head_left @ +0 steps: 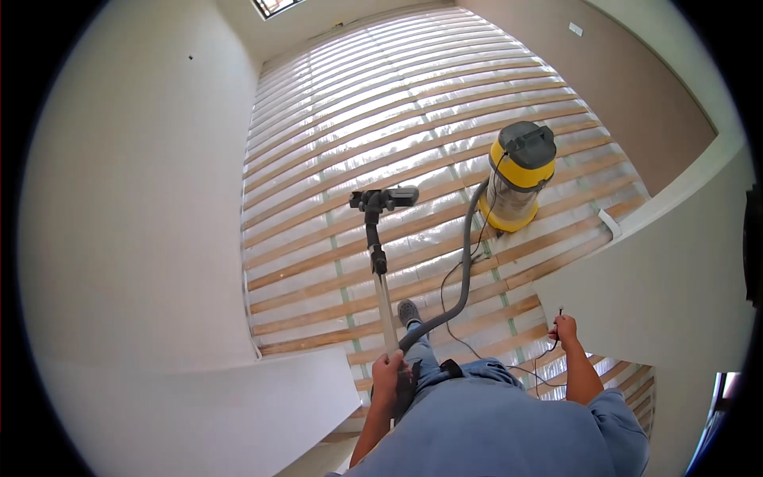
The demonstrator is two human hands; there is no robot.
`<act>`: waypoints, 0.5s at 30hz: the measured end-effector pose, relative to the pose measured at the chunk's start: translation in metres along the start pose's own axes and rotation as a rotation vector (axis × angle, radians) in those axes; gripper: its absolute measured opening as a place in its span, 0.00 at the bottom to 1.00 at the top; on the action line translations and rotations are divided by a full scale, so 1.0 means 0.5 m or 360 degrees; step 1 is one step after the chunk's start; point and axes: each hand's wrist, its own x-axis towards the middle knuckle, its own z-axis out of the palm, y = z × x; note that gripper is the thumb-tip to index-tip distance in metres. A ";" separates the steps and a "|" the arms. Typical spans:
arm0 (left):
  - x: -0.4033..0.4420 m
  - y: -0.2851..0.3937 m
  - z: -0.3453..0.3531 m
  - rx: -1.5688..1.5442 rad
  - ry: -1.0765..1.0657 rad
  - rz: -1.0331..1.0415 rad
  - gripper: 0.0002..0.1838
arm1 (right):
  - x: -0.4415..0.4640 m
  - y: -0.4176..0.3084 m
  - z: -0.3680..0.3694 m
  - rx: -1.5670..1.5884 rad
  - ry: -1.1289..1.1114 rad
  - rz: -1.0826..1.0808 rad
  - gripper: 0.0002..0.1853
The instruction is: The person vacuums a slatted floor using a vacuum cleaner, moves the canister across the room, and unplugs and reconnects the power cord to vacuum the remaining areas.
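1. At the bottom of your view, your blue shirt point(509, 425) and jeans point(429, 362); one grey shoe point(409, 312) pokes out ahead, on the floor.
2. Near left, your left hand point(389, 372) is closed round the near end of the metal wand point(386, 314), fingers wrapped. Grey hose point(466, 262) runs in right beside that hand; the exact joint is hidden.
3. Near right, your right hand point(565, 328) is raised in front of the white wall, fingers pinched nearly shut on the black cord point(451, 324). A short end sticks up above the fingers; too small to tell what it is. The rest hangs down and loops across the floor.
4. Further out, wand points away from you, black floor head point(385, 198) at its far end. Can't tell if it's touching the floor.
5. Right of that, yellow-and-black vacuum point(518, 175) is upright on the slats, hose curving back to you.
6. Under it all, wooden slats point(429, 258) in parallel rows over silver foil.
7. Far end: part of a window point(274, 6) up top, white switch plate point(575, 29) on the right wall.
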 end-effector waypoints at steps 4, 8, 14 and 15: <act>0.193 0.230 -0.089 0.0038 -0.0025 0.0125 0.15 | -0.031 -0.015 0.144 -0.0151 0.0056 0.0124 0.13; 0.354 0.502 -0.195 0.0426 0.0155 0.0348 0.15 | -0.084 -0.027 0.293 -0.0161 0.0016 0.0315 0.09; 0.547 0.949 -0.295 0.1118 0.0552 0.0870 0.16 | -0.064 -0.048 0.469 -0.0335 -0.0140 0.0545 0.10; 0.577 1.003 -0.297 0.1251 0.0619 0.0937 0.16 | -0.043 -0.077 0.492 -0.0341 -0.0067 0.0613 0.10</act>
